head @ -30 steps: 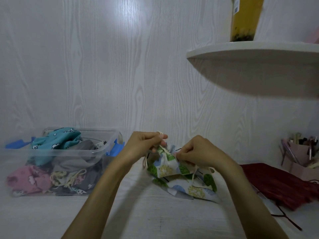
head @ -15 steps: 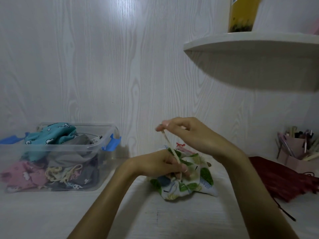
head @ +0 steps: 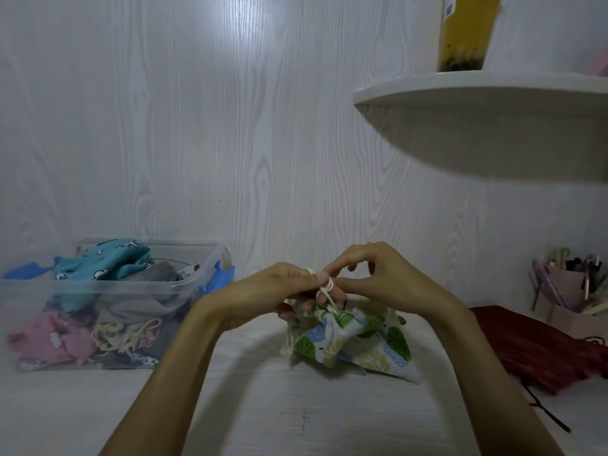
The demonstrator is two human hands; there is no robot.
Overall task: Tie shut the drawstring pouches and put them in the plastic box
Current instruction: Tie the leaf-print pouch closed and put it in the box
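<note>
Dim, cool light. A soft glare patch sits high on the white wood-grain wall (head: 243,34). The curved white shelf (head: 487,90) casts a broad shadow beneath; edges bow slightly.

Up and to the right of where the grip is, a white curved shelf (head: 477,90) juts from the pale wood-grain wall (head: 197,126), bearing a yellow container (head: 464,31) cut off by the top edge. Right of the grip and lower, a dark red cloth (head: 539,347) lies on the white tabletop (head: 296,416). Just behind the cloth stands a pink holder of pens (head: 572,301).
</note>
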